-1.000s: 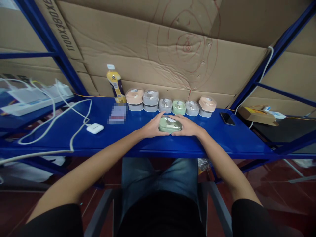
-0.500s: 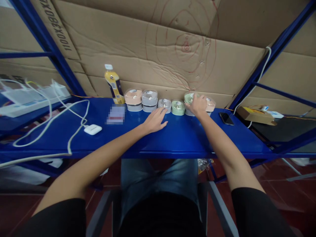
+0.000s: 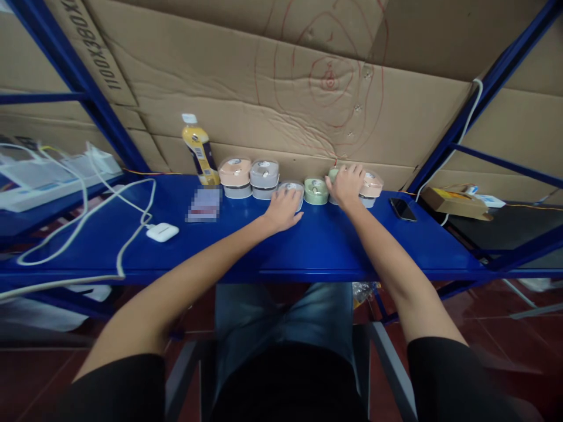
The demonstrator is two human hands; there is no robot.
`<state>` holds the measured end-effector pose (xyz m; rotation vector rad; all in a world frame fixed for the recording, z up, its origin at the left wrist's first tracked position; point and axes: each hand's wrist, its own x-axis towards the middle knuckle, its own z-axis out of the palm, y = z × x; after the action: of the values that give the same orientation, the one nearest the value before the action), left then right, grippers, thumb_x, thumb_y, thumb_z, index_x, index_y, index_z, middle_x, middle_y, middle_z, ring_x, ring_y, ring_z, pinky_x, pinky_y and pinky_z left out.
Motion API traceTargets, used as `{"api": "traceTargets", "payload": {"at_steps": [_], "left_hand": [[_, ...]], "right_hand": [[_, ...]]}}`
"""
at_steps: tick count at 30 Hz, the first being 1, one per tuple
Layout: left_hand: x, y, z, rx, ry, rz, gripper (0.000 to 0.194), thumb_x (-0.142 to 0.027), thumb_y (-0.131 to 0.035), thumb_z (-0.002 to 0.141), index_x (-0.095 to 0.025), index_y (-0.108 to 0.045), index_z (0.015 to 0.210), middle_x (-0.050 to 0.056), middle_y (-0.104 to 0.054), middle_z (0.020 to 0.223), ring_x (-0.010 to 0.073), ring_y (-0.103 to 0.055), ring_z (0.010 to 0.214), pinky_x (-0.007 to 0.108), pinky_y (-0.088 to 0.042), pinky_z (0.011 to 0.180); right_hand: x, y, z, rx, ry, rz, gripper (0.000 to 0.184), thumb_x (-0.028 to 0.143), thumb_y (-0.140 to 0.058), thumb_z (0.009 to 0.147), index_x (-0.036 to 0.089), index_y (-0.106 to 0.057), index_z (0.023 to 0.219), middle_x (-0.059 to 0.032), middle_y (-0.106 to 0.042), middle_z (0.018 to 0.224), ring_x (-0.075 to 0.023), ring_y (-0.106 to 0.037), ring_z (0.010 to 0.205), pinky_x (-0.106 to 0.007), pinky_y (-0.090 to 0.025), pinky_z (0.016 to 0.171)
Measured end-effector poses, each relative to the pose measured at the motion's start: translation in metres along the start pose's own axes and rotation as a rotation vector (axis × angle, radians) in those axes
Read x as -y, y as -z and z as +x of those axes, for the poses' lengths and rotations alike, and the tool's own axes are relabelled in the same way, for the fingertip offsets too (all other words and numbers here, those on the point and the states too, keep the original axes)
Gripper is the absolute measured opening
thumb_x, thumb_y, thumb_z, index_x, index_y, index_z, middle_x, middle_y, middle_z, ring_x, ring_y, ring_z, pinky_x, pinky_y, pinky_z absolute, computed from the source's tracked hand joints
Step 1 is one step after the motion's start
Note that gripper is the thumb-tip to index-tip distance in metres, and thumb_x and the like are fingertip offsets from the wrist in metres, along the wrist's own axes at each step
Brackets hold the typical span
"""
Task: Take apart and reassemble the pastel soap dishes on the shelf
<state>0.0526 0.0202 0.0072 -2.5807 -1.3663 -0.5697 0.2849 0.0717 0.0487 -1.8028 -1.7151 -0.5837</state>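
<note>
- Nearest the camera, the person sits at a blue bench (image 3: 334,246), both bare forearms stretched forward over it.
- The left hand (image 3: 284,208) lies at the near side of a small grey box (image 3: 294,189); its fingers are loosely spread and touch the box, but whether they grip it cannot be told.
- The right hand (image 3: 347,184) covers a green box (image 3: 333,174) that sits on top of another box in the row; the fingers are curled over its lid, apparently clasping it.
- The row at the far edge of the bench runs from a peach box (image 3: 234,170) and a tall grey box (image 3: 264,173) on the left, past a small green box (image 3: 316,189), to a peach box at the right end (image 3: 373,183).
- Judging by the layout, most boxes already stand lined up, and only the one under the right hand looks unsettled.
- Farther left stand a yellow bottle (image 3: 199,146) and a white earbud case (image 3: 162,232); a phone (image 3: 402,208) lies on the right.
</note>
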Motion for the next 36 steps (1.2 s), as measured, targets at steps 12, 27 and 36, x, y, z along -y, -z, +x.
{"api": "traceTargets", "payload": {"at_steps": [12, 27, 36], "left_hand": [[0.038, 0.0, -0.049, -0.006, 0.032, -0.584, 0.103, -0.058, -0.094, 0.073, -0.019, -0.047, 0.156, 0.022, -0.064, 0.153, 0.046, -0.063, 0.146, 0.061, -0.052, 0.123], [0.043, -0.003, -0.056, 0.003, -0.117, -0.593, 0.077, -0.047, -0.081, 0.087, -0.024, -0.063, 0.158, 0.015, -0.063, 0.153, 0.0372, -0.064, 0.145, 0.055, -0.048, 0.13], [0.052, 0.003, -0.055, -0.018, -0.084, -0.495, 0.043, -0.049, -0.068, 0.098, -0.023, -0.085, 0.128, 0.015, -0.056, 0.155, 0.0378, -0.058, 0.149, 0.056, -0.042, 0.135]], "right_hand": [[0.031, 0.012, -0.059, 0.498, 0.659, 0.635, 0.123, 0.083, -0.093, 0.068, 0.026, -0.052, 0.169, -0.0182, -0.045, 0.18, -0.0451, -0.039, 0.169, -0.067, -0.032, 0.138], [-0.012, 0.017, -0.067, 0.439, 0.199, 0.814, 0.075, 0.07, -0.073, 0.095, 0.023, -0.063, 0.152, -0.0153, -0.078, 0.137, -0.0363, -0.074, 0.122, -0.057, -0.057, 0.111], [-0.036, 0.022, -0.06, 0.524, 0.045, 0.724, 0.069, 0.065, -0.079, 0.091, 0.022, -0.07, 0.144, -0.0143, -0.079, 0.134, -0.0345, -0.074, 0.12, -0.056, -0.058, 0.111]]}}
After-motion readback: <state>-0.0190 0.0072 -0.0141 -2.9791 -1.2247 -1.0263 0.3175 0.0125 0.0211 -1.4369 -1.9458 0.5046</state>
